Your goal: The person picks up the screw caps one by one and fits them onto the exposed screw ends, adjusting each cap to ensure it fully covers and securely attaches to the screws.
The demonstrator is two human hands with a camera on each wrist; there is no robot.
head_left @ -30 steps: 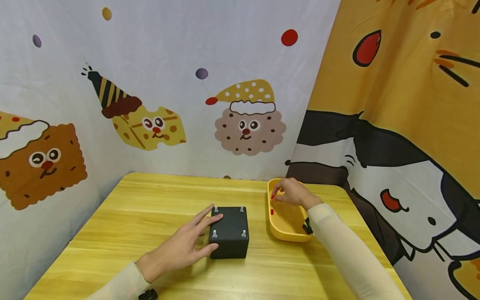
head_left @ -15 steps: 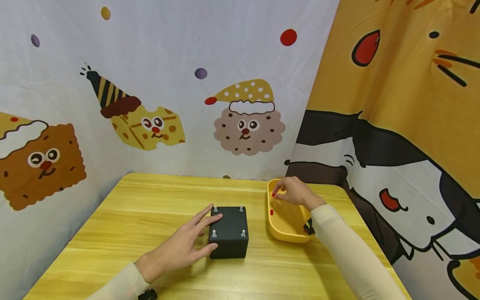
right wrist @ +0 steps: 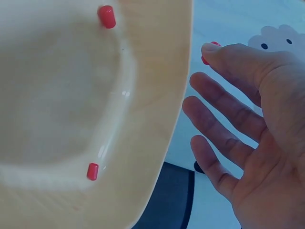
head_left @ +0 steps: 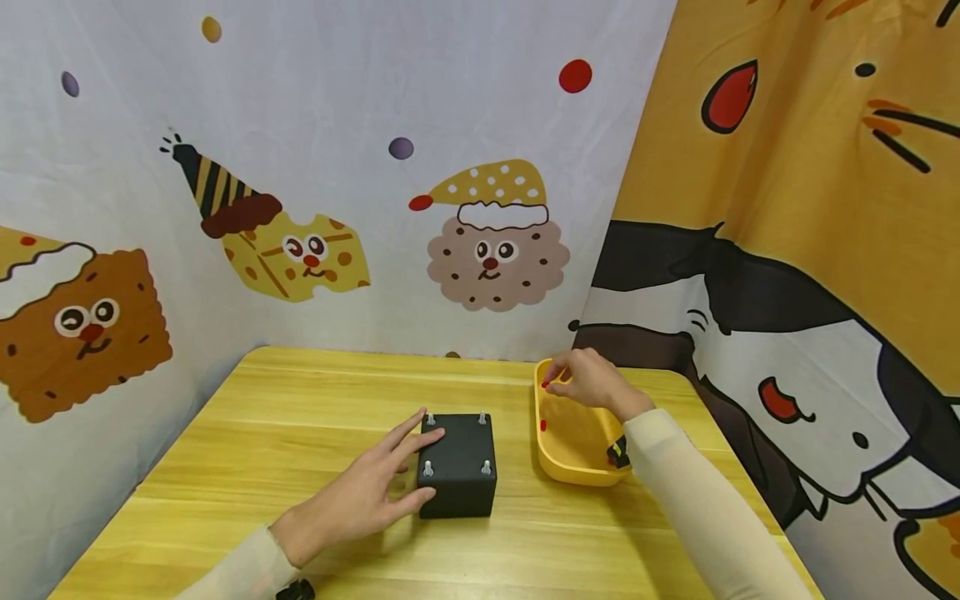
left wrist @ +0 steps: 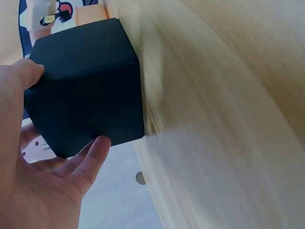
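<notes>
A black box (head_left: 457, 497) stands on the table with several clear, screw-like posts (head_left: 486, 468) rising from its top corners. My left hand (head_left: 360, 492) grips its left side, the thumb (left wrist: 33, 72) on one face and the fingers (left wrist: 97, 152) spread round the others. Over the far left of the yellow tray (head_left: 577, 477), my right hand (head_left: 597, 385) pinches a small red cap (head_left: 544, 385) between thumb and index finger. In the right wrist view the thumb mostly covers that cap, while the remaining fingers reach out loosely. Two more red caps, one upper (right wrist: 107, 17) and one lower (right wrist: 93, 171), lie in the tray.
The wooden table (head_left: 315, 400) has a back edge close to a white cartoon-printed cloth (head_left: 337, 100). An orange cloth (head_left: 795, 183) hangs at the right. A black-and-yellow wrist device (head_left: 618, 452) sits under the right sleeve, near the tray's right side.
My right hand has risen slightly with the red cap between its fingertips. The left hand and the black box have stayed in place.
</notes>
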